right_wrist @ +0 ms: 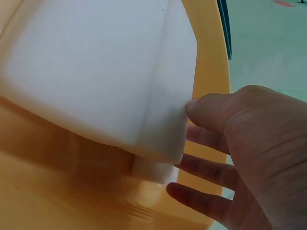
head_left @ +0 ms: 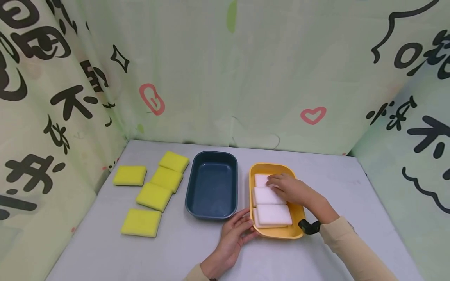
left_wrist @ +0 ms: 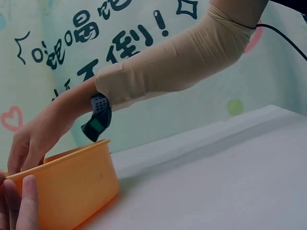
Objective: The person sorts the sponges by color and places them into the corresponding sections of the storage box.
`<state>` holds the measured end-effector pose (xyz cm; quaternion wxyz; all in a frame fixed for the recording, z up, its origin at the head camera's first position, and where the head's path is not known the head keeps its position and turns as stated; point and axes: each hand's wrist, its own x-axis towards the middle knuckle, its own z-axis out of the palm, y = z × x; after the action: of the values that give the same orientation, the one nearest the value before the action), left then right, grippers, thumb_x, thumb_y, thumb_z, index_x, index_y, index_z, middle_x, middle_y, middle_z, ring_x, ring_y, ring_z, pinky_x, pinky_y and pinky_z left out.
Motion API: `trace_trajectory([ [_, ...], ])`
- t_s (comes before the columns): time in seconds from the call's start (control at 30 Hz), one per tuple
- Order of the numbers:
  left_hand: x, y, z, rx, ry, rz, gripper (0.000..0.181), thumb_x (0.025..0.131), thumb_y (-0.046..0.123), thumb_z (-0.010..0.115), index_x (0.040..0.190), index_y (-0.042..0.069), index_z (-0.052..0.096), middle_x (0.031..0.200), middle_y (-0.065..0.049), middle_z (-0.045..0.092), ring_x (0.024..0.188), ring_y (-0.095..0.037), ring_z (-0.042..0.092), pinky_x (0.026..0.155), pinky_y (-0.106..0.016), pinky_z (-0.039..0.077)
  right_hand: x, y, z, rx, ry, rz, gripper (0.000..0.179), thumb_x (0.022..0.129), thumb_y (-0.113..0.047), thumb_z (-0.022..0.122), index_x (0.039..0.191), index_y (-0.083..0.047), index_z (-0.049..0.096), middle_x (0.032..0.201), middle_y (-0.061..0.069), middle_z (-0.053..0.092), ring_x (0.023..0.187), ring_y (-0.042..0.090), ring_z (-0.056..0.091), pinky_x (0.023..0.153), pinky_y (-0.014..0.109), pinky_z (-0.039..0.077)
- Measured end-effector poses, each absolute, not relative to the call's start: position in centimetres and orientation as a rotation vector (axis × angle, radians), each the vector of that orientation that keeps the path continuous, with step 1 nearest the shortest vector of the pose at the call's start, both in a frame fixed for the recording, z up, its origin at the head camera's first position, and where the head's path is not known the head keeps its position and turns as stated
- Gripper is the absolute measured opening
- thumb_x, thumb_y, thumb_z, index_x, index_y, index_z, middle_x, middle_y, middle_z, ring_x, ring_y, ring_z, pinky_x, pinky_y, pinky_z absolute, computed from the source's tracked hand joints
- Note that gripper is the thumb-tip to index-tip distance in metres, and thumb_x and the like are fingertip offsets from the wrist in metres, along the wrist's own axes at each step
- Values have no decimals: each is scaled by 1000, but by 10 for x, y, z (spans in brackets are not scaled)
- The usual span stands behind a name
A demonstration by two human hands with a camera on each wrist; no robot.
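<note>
My right hand [head_left: 286,189] reaches into the yellow box [head_left: 300,214] and pinches a white sponge [head_left: 268,195] near its edge. Up close in the right wrist view, the thumb [right_wrist: 208,110] presses that sponge's edge while the other fingers lie behind and below it. More white sponges [head_left: 274,214] lie flat and partly stacked inside. At the box's near left corner is my left hand [head_left: 232,238], its fairly straight fingers [left_wrist: 29,201] touching the outer wall; part of this hand is out of sight in the left wrist view.
An empty dark blue box [head_left: 211,191] stands left of the yellow one. Several yellow sponges [head_left: 154,195] lie farther left on the white table [head_left: 175,253]. Printed curtains [head_left: 267,78] hang behind and at both sides.
</note>
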<state>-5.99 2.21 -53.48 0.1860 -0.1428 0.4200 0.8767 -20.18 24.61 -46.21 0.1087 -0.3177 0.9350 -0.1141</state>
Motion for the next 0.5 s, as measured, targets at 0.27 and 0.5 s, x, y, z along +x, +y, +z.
trace_trajectory([
  [0.27, -60, 22, -537, -357, 1180, 2466, 54, 96, 5, 69, 148, 4, 54, 109, -2, 67, 87, -9, 63, 85, -30, 64, -201, 247, -465, -910, 2749, -340, 26, 106, -16, 60, 128, -9, 70, 142, 16, 64, 131, 40, 59, 108, 57, 53],
  [0.5, -58, 7, -534, -281, 1282, 2332, 49, 99, 13, 68, 147, 10, 57, 109, 1, 68, 90, -10, 64, 83, -28, 62, -197, 246, -461, -902, 2752, -360, 28, 105, -15, 60, 131, -9, 69, 140, 16, 66, 130, 40, 59, 108, 58, 52],
])
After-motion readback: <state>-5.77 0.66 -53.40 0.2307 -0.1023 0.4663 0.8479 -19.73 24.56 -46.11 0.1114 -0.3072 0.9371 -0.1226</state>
